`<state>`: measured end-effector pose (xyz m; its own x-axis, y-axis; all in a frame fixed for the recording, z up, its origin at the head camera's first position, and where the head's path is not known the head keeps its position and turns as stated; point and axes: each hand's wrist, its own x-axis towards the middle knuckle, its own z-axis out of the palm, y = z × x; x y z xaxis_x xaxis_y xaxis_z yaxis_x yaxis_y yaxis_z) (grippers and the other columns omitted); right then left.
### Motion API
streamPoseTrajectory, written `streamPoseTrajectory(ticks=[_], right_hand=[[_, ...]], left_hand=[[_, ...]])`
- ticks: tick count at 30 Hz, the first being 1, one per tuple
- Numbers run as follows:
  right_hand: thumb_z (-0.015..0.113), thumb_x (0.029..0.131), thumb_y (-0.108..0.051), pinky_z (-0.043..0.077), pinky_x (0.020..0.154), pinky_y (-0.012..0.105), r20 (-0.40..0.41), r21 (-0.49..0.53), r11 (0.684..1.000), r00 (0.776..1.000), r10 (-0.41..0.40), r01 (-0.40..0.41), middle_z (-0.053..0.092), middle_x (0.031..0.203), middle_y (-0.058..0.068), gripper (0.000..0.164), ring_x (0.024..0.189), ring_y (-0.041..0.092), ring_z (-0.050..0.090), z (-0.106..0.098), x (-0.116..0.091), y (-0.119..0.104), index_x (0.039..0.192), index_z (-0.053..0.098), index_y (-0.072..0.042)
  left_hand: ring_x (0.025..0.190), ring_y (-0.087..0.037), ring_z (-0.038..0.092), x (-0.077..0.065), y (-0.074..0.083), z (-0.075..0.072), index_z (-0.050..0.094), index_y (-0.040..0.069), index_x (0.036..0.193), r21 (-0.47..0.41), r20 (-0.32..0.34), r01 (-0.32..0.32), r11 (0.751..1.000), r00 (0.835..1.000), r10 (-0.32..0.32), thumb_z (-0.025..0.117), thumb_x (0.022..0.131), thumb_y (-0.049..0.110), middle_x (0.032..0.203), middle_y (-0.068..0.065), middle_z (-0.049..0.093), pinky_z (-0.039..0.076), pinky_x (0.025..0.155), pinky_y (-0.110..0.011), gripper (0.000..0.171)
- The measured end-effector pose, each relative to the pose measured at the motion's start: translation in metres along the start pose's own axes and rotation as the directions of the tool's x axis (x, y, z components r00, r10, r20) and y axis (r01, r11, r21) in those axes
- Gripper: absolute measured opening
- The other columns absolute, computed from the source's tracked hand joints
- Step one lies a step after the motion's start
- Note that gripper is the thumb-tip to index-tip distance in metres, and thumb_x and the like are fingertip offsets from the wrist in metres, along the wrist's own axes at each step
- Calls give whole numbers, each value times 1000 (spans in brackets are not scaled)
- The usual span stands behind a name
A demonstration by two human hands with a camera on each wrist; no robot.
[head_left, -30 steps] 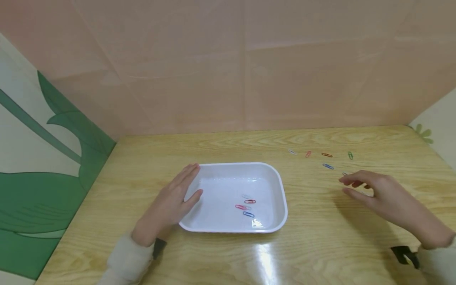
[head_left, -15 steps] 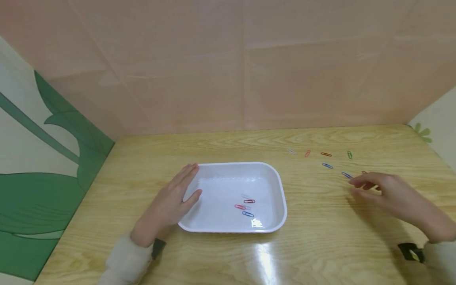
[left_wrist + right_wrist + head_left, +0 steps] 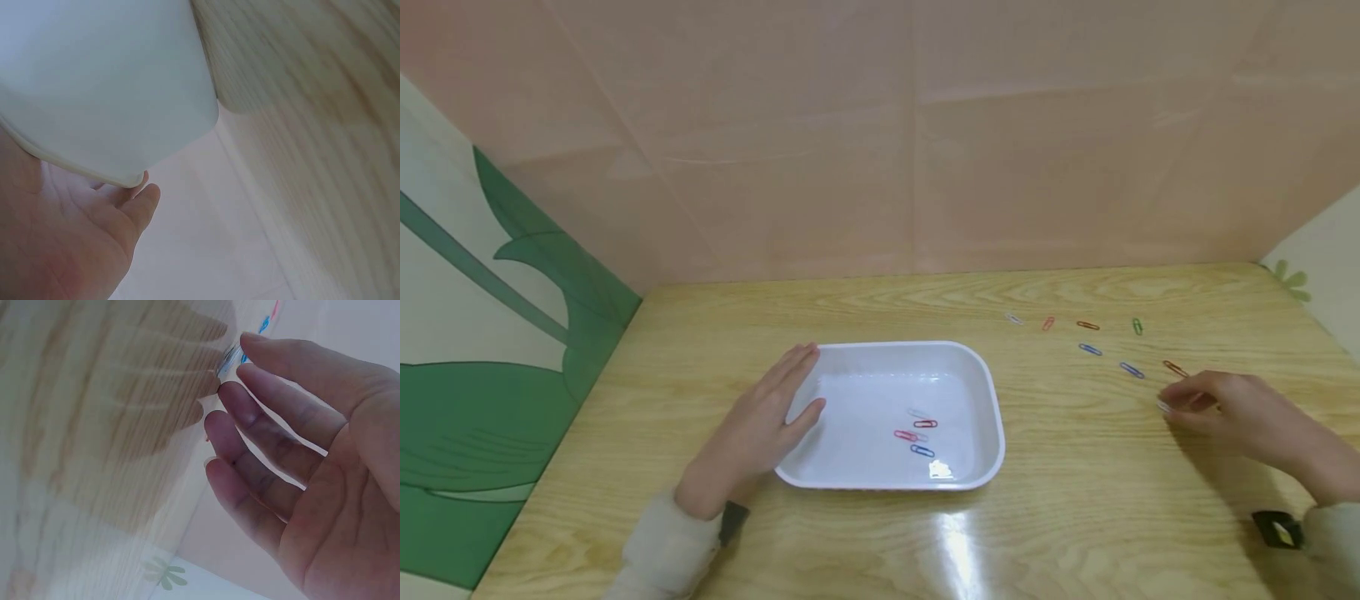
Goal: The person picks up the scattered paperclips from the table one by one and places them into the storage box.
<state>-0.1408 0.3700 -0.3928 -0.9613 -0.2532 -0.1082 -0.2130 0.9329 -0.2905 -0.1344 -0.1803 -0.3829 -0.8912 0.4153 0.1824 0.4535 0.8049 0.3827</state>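
Note:
A white tray stands on the table, holding several paper clips, among them a red one, a pink one and a blue one. My left hand rests along its left side, fingers extended to the far corner; in the left wrist view the rim lies against this hand. To the right, my right hand is low over the table, thumb and index finger pinching a white paper clip. The right wrist view shows that clip partly, at the fingertips.
Beyond the right hand lie a brown-red clip, a blue clip and another blue clip. Farther back are a green clip, a red clip, a pink clip and a white clip. A pinkish covering rises behind the table.
My right hand has moved right and closed its fingertips on the white paper clip. A blue clip and the brown-red clip have come into view. The left hand and tray stay put.

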Motion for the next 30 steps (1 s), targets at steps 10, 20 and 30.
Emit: streamPoseTrajectory(ticks=[10,20,30], right_hand=[[77,83,-6,50,57,18,-70,2,1000,997,-28,28,72,81,-2,7,67,-15,50,6,1,3,89,75,-5],[76,81,-8,48,58,18,-42,37,999,999,-26,28,66,78,-6,6,67,-14,46,12,1,4,85,71,-8],[78,78,-4,47,56,17,-78,35,996,994,-75,78,65,74,-13,10,66,-15,46,14,0,0,82,71,-10]], left_hand=[[151,-32,28,-1,0,0,32,3,154,9,16,4,1000,1000,-5,56,101,33,162,-13,31,29,122,-51,66],[151,-33,28,0,0,0,32,3,154,4,7,2,1000,1000,-2,57,100,34,162,-14,31,29,122,-52,67],[151,-33,28,0,0,-1,32,4,155,7,20,10,1000,1000,-10,55,101,34,162,-13,29,28,122,-51,66]])
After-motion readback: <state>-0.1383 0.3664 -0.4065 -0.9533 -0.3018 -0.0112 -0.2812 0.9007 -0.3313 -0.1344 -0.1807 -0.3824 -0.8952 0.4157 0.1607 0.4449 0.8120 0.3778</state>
